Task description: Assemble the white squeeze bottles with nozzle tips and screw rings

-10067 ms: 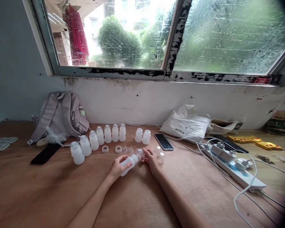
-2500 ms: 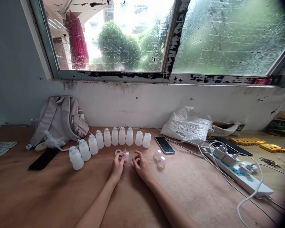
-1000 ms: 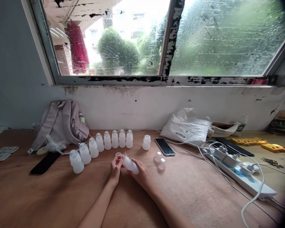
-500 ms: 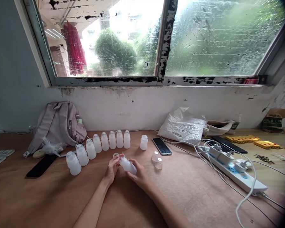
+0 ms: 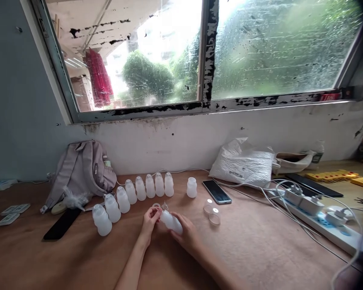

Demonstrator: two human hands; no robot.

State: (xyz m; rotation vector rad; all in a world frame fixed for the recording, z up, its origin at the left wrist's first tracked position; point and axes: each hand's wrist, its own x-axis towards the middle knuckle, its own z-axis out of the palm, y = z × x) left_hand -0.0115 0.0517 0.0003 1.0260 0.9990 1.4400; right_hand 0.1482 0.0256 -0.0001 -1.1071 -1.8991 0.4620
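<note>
A frosted white baby bottle (image 5: 172, 222) lies tilted in my right hand (image 5: 186, 233), whose fingers wrap round its body. My left hand (image 5: 151, 222) is closed, thumb and fingertips together at the bottle's mouth end; any small part between them is hidden. Just behind that end shows a clear teat (image 5: 165, 206); whether it touches the bottle I cannot tell. On the table, by my left fingertips, is a pale ring (image 5: 156, 205). Several capped bottles (image 5: 123, 200) stand in a curved row at the left. One bottle without a cap (image 5: 191, 187) stands upright further back.
Clear caps (image 5: 214, 217) and a phone (image 5: 217, 191) lie to the right on the brown table (image 5: 248, 249). Beyond them are a silver bag (image 5: 243, 163), a power strip (image 5: 317, 217) and loose cables. At the left are a backpack (image 5: 81, 173) and a black slab (image 5: 63, 225).
The whole view has shifted and tilted, so things appear further right and lower. Both hands keep the same hold near the bottle, with slight movement of the left fingers.
</note>
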